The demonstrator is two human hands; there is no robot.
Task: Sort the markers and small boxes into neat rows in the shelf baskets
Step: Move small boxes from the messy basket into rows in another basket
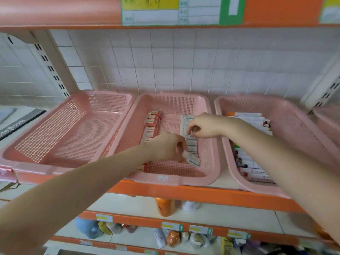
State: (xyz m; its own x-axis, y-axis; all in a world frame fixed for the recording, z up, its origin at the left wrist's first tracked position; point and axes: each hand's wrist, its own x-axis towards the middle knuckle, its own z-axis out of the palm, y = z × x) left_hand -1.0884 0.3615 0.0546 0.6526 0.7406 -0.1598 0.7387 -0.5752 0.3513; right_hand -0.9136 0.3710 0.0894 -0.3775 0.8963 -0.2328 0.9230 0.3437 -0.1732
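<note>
Three pink mesh baskets stand on an orange-edged shelf. The middle basket [213,162] holds a row of red small boxes [152,120] on its left and a row of white-and-teal small boxes [191,144] on its right. My left hand [167,146] pinches a white-and-teal box [193,160] at the near end of that row. My right hand [204,126] pinches another white-and-teal box farther back in the same row. The right basket [294,126] holds white markers [252,118] lying in a row, partly hidden by my right forearm.
The left basket [73,131] has nothing in it. A tiled wall stands behind the baskets and an orange shelf [73,11] with price labels hangs overhead. Lower shelves carry an orange bottle [164,207] and several other goods.
</note>
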